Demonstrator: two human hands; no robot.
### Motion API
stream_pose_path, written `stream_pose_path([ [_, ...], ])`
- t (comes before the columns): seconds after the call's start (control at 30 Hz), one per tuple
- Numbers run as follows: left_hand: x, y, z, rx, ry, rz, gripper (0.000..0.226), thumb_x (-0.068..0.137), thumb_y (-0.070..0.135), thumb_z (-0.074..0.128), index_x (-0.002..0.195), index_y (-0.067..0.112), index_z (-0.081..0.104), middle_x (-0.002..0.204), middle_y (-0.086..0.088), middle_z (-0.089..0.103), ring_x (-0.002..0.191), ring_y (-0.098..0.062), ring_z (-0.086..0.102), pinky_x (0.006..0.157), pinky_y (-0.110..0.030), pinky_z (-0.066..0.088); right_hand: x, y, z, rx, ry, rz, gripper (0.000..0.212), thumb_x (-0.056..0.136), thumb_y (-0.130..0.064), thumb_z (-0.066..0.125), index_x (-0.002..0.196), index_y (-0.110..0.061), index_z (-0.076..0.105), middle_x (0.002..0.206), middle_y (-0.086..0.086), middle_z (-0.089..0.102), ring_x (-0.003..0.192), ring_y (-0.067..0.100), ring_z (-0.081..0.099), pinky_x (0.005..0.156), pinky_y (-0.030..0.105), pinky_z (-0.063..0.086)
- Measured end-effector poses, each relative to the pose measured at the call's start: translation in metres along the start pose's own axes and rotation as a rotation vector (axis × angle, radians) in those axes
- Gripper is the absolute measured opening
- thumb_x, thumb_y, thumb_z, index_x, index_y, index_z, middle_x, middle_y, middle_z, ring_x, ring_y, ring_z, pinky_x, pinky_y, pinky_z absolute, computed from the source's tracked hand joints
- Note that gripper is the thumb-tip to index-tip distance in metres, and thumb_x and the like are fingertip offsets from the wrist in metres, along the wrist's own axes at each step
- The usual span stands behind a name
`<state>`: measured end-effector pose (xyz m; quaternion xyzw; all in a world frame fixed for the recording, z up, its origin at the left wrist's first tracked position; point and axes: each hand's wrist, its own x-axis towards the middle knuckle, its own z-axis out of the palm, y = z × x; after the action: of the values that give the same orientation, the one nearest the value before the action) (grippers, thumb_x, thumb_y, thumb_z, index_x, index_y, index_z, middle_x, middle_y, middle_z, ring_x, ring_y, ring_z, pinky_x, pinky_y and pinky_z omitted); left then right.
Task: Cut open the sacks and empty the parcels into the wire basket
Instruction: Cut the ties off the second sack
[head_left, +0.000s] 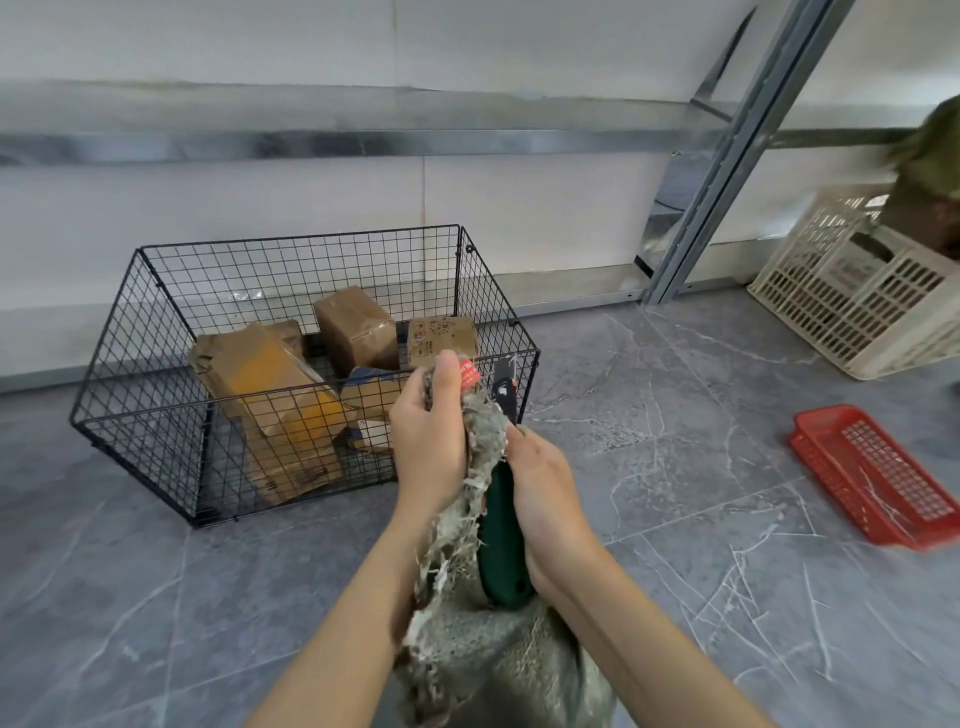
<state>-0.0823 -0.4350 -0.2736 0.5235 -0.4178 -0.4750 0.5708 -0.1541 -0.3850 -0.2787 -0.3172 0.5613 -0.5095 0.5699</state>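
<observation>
A grey woven sack (493, 654) stands in front of me with its frayed neck bunched upward. My left hand (428, 436) grips that neck just below a red tie (469, 372). My right hand (545, 499) holds a green-handled knife (501, 540), its dark blade (505, 389) pointing up beside the tie. Beyond my hands a black wire basket (156, 322) sits on the floor, holding several brown cardboard parcels (356, 330).
A red plastic tray (878, 478) lies on the grey tiled floor at the right. A cream plastic crate (852, 291) stands behind it, with a person in green partly visible at the right edge. A metal rack upright (727, 156) leans against the wall.
</observation>
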Motion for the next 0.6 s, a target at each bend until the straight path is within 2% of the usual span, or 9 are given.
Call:
stream_pose_path([
  [0.07,0.000,0.000,0.000,0.022,-0.046,-0.040,0.031,0.097,0.038,0.044,0.074,0.020,0.055,0.069,0.007,0.056,0.065,-0.005,0.052,0.065,-0.022,0.041,0.006,0.002,-0.002,-0.044,0.040,-0.004,0.029,0.100,-0.029,0.042,0.103,-0.019,0.069,0.103,0.002,0.073,0.101,0.021,0.067,0.097,0.044,0.049],
  [0.2,-0.005,0.001,-0.004,0.060,-0.178,-0.060,0.024,0.098,0.035,0.042,0.089,0.023,0.061,0.088,0.008,0.063,0.082,-0.001,0.059,0.075,-0.016,0.045,0.017,0.002,-0.008,-0.033,0.133,-0.022,0.028,0.097,-0.037,0.044,0.109,-0.024,0.067,0.112,-0.004,0.069,0.110,0.016,0.062,0.103,0.045,0.044],
  [0.23,-0.007,-0.001,-0.005,0.059,-0.217,-0.084,0.022,0.097,0.035,0.043,0.097,0.023,0.062,0.096,0.010,0.064,0.092,-0.001,0.059,0.082,-0.017,0.045,0.018,0.000,-0.009,-0.022,0.161,-0.022,0.028,0.098,-0.038,0.044,0.113,-0.026,0.064,0.117,-0.005,0.066,0.113,0.014,0.059,0.105,0.043,0.042],
  [0.3,-0.010,-0.005,-0.008,0.129,-0.290,-0.114,0.038,0.096,0.041,0.044,0.129,0.023,0.050,0.125,0.018,0.050,0.119,-0.001,0.045,0.103,-0.024,0.033,0.022,-0.001,-0.011,-0.012,0.188,-0.018,0.037,0.096,-0.044,0.046,0.124,-0.023,0.058,0.128,-0.006,0.059,0.120,0.013,0.054,0.109,0.042,0.039],
  [0.37,-0.010,-0.009,-0.009,0.202,-0.326,-0.143,0.062,0.094,0.046,0.046,0.147,0.022,0.027,0.146,0.016,0.030,0.136,-0.004,0.027,0.109,-0.025,0.017,0.026,0.002,-0.012,-0.003,0.212,-0.008,0.051,0.089,-0.053,0.049,0.129,-0.022,0.054,0.134,-0.004,0.055,0.124,0.015,0.051,0.108,0.043,0.038],
  [0.47,-0.013,-0.012,-0.008,0.257,-0.345,-0.150,0.066,0.095,0.041,0.047,0.150,0.022,0.017,0.155,0.010,0.019,0.142,-0.007,0.017,0.100,-0.019,0.014,0.033,0.005,-0.018,-0.006,0.222,-0.021,0.027,0.095,-0.044,0.048,0.104,-0.023,0.062,0.110,-0.001,0.064,0.106,0.018,0.060,0.096,0.039,0.046],
  [0.53,-0.015,-0.017,-0.008,0.314,-0.332,-0.116,0.063,0.096,0.038,0.046,0.150,0.021,0.018,0.155,0.009,0.021,0.141,-0.006,0.018,0.098,-0.017,0.014,0.036,0.005,-0.024,-0.009,0.221,-0.028,0.025,0.097,-0.039,0.046,0.097,-0.021,0.063,0.092,0.001,0.063,0.091,0.021,0.061,0.082,0.036,0.048],
  [0.6,-0.019,-0.023,-0.007,0.369,-0.301,-0.059,0.059,0.097,0.036,0.047,0.148,0.019,0.024,0.152,0.008,0.029,0.140,-0.008,0.022,0.103,-0.017,0.014,0.036,0.003,-0.031,-0.025,0.198,-0.021,0.025,0.098,-0.037,0.045,0.096,-0.019,0.062,0.084,0.001,0.064,0.079,0.017,0.063,0.072,0.032,0.049],
])
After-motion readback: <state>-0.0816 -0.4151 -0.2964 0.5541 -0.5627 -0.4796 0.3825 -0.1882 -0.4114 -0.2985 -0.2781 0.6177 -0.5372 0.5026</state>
